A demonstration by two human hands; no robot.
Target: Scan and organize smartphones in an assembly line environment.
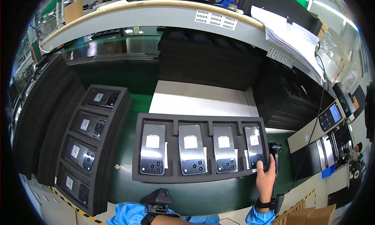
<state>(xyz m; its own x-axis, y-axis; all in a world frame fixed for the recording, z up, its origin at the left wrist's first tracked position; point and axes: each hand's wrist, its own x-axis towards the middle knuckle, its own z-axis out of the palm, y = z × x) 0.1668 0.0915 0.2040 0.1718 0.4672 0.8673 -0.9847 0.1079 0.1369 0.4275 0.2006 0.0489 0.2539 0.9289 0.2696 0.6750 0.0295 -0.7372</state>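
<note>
A black foam tray [201, 177] lies in front of me with several grey phones face down in its slots, each with a white label. My right hand [265, 177] rests on the tray's right edge, the thumb touching the lower corner of the rightmost phone [254, 146], while it grips a black handheld scanner [274, 151] beside the tray. Only the wrist of my left arm shows at the bottom edge, carrying a black wrist-mounted device [158, 203]; the hand itself is out of view.
A second foam tray [117, 119] with several phones stands to the left. Stacks of black foam trays [211, 63] sit behind and on both sides. A white sheet [203, 100] lies behind the front tray. Papers and a keypad device [330, 115] are at right.
</note>
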